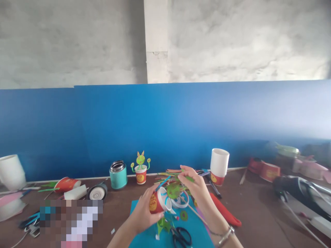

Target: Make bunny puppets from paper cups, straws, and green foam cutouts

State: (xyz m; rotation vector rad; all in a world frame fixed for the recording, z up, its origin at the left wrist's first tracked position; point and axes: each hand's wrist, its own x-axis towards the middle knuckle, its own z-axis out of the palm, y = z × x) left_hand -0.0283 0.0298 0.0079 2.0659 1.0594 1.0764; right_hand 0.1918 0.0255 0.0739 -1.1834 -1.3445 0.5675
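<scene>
Paper cup [158, 201] tilted, held in left fingers [148, 195]; right fingers [190, 172] near, apart.

Scissors [176, 235] lie on the mat [148, 236] before the held cup [156, 202] — jar [118, 177] behind left, stacked cups [219, 163] right.

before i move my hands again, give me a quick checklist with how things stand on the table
1. Red-and-white cup secured: ok, held in the left hand.
2. Cup upright: not ok, tilted with its mouth toward the right-hand side.
3. Right hand gripping the large green piece: cannot tell.
4. Scissors set down: ok, lying over the blue sheet.
5. Turquoise jar covered: not ok, its mouth is open.
</scene>
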